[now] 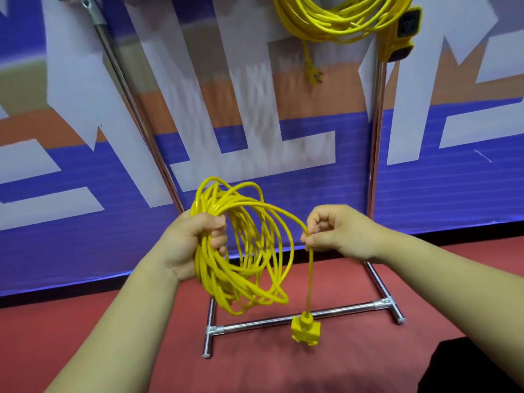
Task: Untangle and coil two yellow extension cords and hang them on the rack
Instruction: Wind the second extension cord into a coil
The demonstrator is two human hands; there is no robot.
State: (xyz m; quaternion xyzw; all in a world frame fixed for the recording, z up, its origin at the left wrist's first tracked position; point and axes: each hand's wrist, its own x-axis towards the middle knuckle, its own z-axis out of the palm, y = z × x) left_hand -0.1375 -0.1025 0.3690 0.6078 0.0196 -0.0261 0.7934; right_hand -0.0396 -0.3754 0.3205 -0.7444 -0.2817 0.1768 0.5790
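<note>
My left hand (195, 242) grips a bundle of loops of a yellow extension cord (246, 268) in front of me. My right hand (337, 234) pinches the free strand of the same cord, which runs from the coil over to it. Below that pinch the strand hangs straight down to a yellow socket block (306, 331) dangling just above the rack's base. A second yellow cord (331, 18) hangs coiled at the top of the metal rack (375, 143), with its plug (313, 72) dangling and its socket block (402, 32) against the right post.
The rack's chrome base bar (283, 321) and feet stand on a red floor (85, 321). A blue, white and orange banner wall (255, 123) stands right behind the rack. A dark object (476, 367) sits at the bottom right corner.
</note>
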